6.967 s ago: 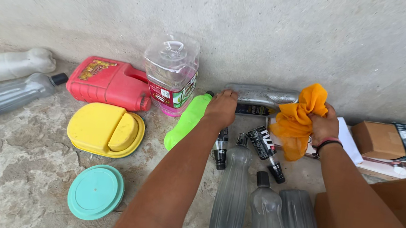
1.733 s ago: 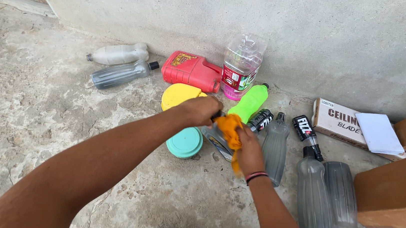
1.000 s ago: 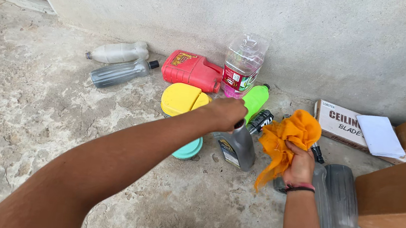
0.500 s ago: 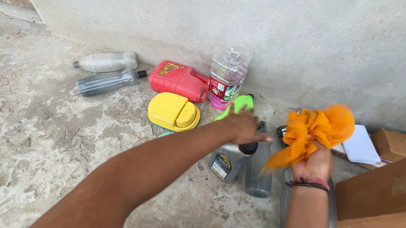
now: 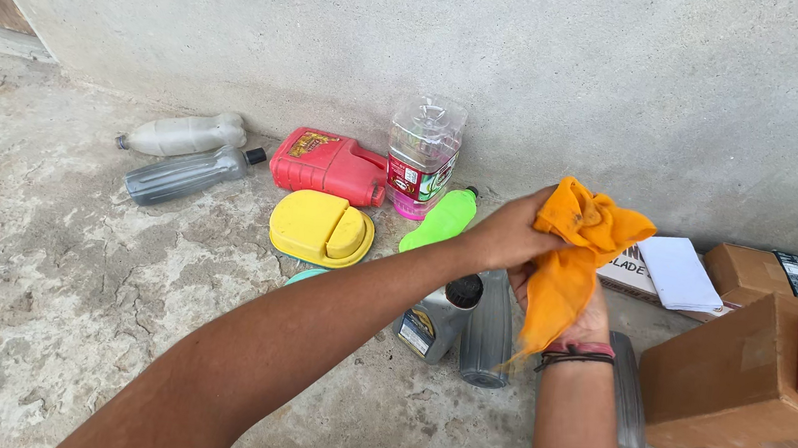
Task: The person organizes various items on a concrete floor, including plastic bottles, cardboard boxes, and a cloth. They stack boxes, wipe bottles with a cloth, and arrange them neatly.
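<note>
Both my hands are closed on the orange cloth [image 5: 575, 257], left hand [image 5: 506, 237] pinching its top, right hand [image 5: 587, 318] gripping lower, so it hangs lengthwise just above the grey oil bottle [image 5: 436, 319] standing on the floor [image 5: 59, 258] near the wall.

Cloth [image 5: 573, 262] hangs above jug [image 5: 437, 317]; box [image 5: 746, 399] sits right.

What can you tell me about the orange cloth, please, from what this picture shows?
The orange cloth is a soft, crumpled rag of thin woven-looking fabric, plain orange with a few faint darker smudges. It is held up in the air above the concrete floor, bunched at the top and hanging down to a loose point. The left hand grips its upper edge, and the right hand holds it from behind, largely hidden by the fabric.
</note>
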